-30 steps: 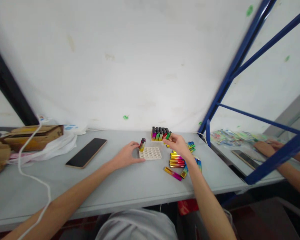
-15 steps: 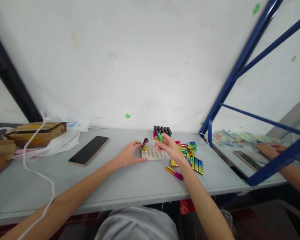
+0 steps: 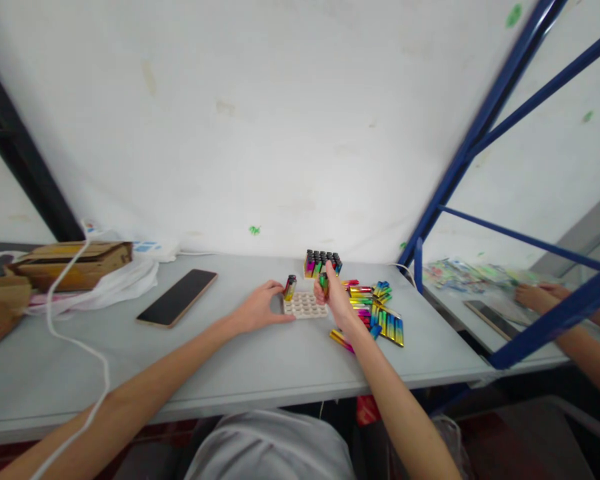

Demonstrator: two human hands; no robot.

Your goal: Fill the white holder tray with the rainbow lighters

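Observation:
My right hand is closed round a green lighter, its thumb raised near the lighter's top. Below and left of it lies a white holed tray, a grid of sockets. At the tray's left side, my left hand spans it, thumb at the front corner and fingers by the back corner. Upright in the tray's left end stand a couple of yellow-and-red lighters with dark tops. Right of my right hand lies a loose pile of shiny multicoloured lighters.
A filled block of upright lighters stands behind the tray. To the left lie a phone, a cardboard box and a white cable. A blue metal frame rises at right, with another person's hands beyond it.
My right hand has turned from a fingertip pinch to a closed grip, thumb now upright, with the green lighter still in it. My left hand stays by the tray.

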